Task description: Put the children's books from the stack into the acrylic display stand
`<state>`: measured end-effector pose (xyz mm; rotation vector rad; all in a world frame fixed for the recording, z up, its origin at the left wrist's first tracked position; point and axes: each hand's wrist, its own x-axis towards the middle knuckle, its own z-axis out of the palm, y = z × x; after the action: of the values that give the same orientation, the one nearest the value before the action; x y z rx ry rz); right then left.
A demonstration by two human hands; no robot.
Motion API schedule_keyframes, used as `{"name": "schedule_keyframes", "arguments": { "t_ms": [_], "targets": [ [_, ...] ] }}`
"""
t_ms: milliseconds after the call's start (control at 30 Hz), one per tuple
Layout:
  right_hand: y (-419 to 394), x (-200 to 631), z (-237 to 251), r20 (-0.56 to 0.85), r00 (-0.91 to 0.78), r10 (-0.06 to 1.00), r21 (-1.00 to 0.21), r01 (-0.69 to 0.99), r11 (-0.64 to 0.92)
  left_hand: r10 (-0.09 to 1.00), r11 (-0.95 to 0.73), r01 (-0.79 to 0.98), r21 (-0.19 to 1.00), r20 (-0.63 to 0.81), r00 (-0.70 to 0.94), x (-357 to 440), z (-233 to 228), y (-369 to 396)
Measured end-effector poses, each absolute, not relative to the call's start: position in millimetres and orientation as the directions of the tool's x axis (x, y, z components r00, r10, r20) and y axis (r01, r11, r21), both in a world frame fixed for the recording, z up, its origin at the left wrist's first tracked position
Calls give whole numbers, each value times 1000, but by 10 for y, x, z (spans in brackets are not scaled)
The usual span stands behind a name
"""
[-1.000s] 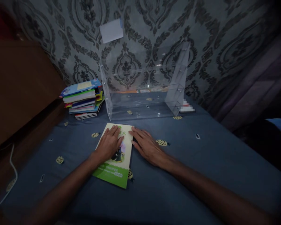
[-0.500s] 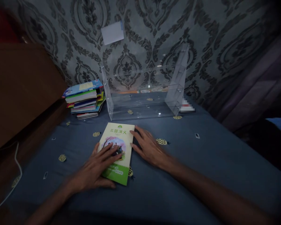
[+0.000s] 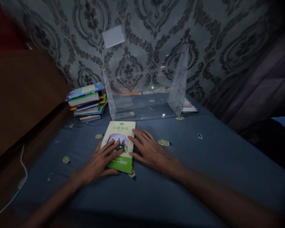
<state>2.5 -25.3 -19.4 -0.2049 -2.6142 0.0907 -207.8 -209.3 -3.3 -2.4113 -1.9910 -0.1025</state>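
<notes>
A green and cream book [image 3: 131,148] with a picture on its cover is in the middle of the head view, on the dark blue sheet. My left hand [image 3: 101,162] rests across the left and lower part of the cover, fingers stretched and apart, the thumb by the near end. On the other side, my right hand [image 3: 150,149] has its fingers spread, with the tips at the book's right edge. Part of the cover picture is hidden under the left fingers. Whether the book lies fully flat, I cannot tell.
Behind the book stands a clear acrylic rack [image 3: 177,95]. To its left is a stack of books [image 3: 86,99], and a blurred-out white item [image 3: 189,107] lies at its right. A brown wooden cabinet [image 3: 26,98] borders the left, with a white cable [image 3: 25,167] below it.
The book has shifted slightly away from me and looks shorter from front to back. My left hand moved forward with it, and my right fingers now reach onto its right edge.
</notes>
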Motion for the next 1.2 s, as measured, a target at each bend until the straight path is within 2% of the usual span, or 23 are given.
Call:
{"name": "schedule_keyframes", "arguments": {
  "t_ms": [233,367,467,733,867,1067,1133,1200],
  "targets": [
    [-268,22,-169,484,-865,131,-134,75,988,992,-128,986,109,2,128,-2052,162,-1942],
    [-280,42,-125,462,-880,113,-145,50,988,995,-14,994,108,96,4,-1977,183,-1552],
    [-305,65,-89,455,-887,82,-168,5,986,987,67,995,74,144,-77,-1842,254,-1225],
    [-462,147,-10,440,-898,-27,-114,-86,990,970,241,962,-127,-13,-244,-1476,475,-855],
    [-531,167,-9,460,-884,-87,-104,-151,983,963,263,952,-158,-18,-269,-1401,462,-874],
    [-596,163,-67,516,-841,-164,-178,-293,939,961,260,948,-184,-49,-273,-1354,481,-903],
    [-586,163,-77,534,-829,-166,-199,-314,928,963,246,951,-187,-61,-261,-1362,482,-927],
    [-551,163,-75,567,-814,-122,-225,-295,929,967,225,956,-185,-76,-243,-1378,478,-971]
  ]
}}
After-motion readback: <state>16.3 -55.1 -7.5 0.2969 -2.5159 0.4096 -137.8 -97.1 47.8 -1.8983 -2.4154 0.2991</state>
